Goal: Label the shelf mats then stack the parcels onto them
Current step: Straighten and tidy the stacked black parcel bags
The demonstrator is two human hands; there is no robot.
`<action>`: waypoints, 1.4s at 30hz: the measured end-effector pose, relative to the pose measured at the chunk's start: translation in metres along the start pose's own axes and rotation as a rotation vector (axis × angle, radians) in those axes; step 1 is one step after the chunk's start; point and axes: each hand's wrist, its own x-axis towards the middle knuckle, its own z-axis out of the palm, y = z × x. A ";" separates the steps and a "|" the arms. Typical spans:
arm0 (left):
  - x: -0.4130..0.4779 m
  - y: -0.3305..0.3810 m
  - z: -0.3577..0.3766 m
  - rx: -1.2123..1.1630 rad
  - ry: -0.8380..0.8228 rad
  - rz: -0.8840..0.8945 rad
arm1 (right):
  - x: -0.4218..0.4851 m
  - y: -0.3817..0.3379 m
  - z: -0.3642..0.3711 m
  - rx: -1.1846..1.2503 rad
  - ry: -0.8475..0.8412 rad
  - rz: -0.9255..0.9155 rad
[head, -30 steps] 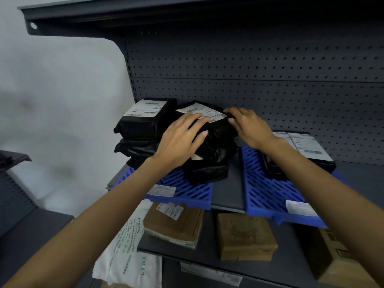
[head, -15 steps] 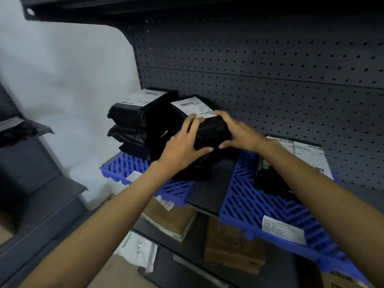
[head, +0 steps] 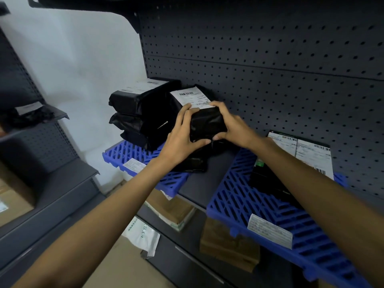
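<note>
A: You are gripping the black parcel point(head: 207, 123) from both sides. Your left hand point(head: 182, 140) is wrapping its fingers over the left top edge with the thumb hooking under the near end. Your right hand point(head: 232, 125) is mirroring that on the other side, so both sets of fingers are clamped on the wrapping.

B: That two-sided hold is probably helping you square it up, since the soft plastic is sagging. You are holding it over the second pile at the right edge of the left mat point(head: 133, 151), just beside the taller stack point(head: 143, 104). Whether it is already resting on the parcel below, I cannot tell.

A: Its long axis is running away from you toward the pegboard back point(head: 270, 80), angling a little to the left. The shipping label point(head: 191, 97) is facing up at the far end, so you are likely leaving the barcode readable.

B: Both mats are already wearing their labels: the left tag point(head: 134, 165) is sitting on its front edge, and the right tag point(head: 269, 230) is sitting on the right mat point(head: 249, 196). The bottom of your pile is hanging past the mat onto the bare shelf point(head: 207, 183), so you may be needing to nudge it left
</note>
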 end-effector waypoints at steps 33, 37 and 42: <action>-0.038 -0.042 -0.032 -0.121 0.092 0.152 | -0.039 -0.069 0.036 0.008 0.098 0.043; -0.040 -0.044 -0.031 -0.069 0.092 0.172 | -0.039 -0.070 0.041 -0.004 0.114 0.050; -0.049 -0.050 -0.020 0.016 0.098 0.199 | -0.050 -0.064 0.051 0.023 0.142 0.034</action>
